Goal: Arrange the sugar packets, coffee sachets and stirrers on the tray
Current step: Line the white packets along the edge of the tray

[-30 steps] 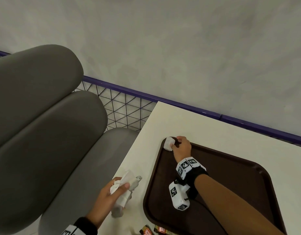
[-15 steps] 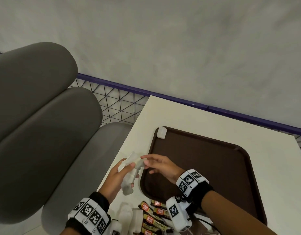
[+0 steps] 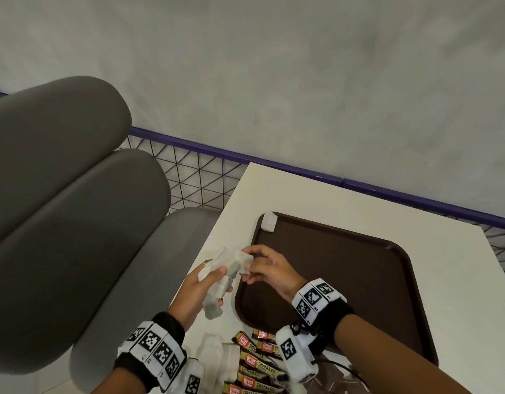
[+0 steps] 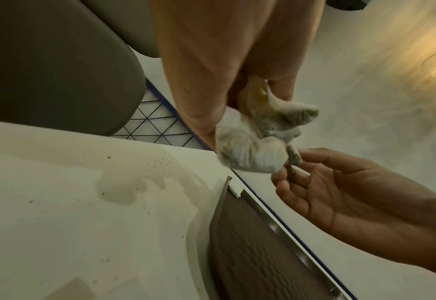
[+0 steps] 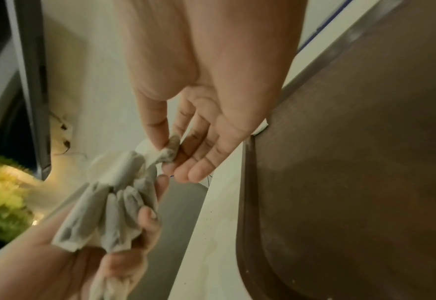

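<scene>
A dark brown tray [image 3: 345, 268] lies on the white table [image 3: 302, 194], with one white sugar packet [image 3: 268, 221] in its far left corner. My left hand [image 3: 201, 282] grips a bunch of several white sugar packets [image 3: 223, 275] just left of the tray. My right hand [image 3: 258, 268] pinches the top packet of that bunch [image 5: 169, 151] between thumb and forefinger. In the left wrist view the pinch shows at the bunch's [image 4: 253, 154] lower end. Coffee sachets [image 3: 257, 362] lie at the table's near edge, under my right wrist. I see no stirrers.
A grey cushioned seat [image 3: 75, 209] stands to the left of the table. A purple rail with wire mesh [image 3: 194, 177] runs behind the table against a grey wall. More white packets [image 3: 217, 354] lie by the coffee sachets.
My right hand left a sugar packet in the tray's far left corner, drew back, and now pinches a packet from the bunch in my left hand. The view tilted down.
</scene>
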